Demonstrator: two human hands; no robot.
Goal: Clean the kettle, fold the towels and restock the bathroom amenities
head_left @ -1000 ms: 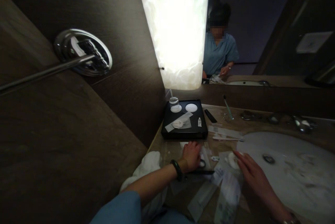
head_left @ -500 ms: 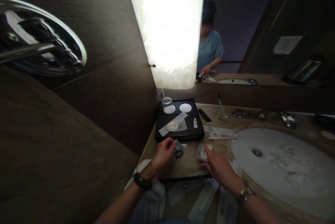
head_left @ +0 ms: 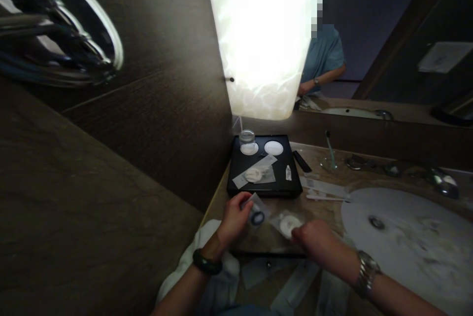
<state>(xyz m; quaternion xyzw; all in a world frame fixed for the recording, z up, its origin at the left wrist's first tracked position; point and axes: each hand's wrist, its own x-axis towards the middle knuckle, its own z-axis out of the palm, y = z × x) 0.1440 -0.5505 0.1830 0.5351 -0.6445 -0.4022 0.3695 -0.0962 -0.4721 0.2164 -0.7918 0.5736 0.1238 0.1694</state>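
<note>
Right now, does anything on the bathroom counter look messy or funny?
Yes. Flat packets lie scattered at odd angles on the counter between the black tray and the sink. The left hand holds a clear packet; the right hand touches a second packet.

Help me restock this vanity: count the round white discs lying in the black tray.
2. One white disc lies at the black tray's back left, beside the small glass jar; the other white disc lies to its right. Packets may hide more.
</note>
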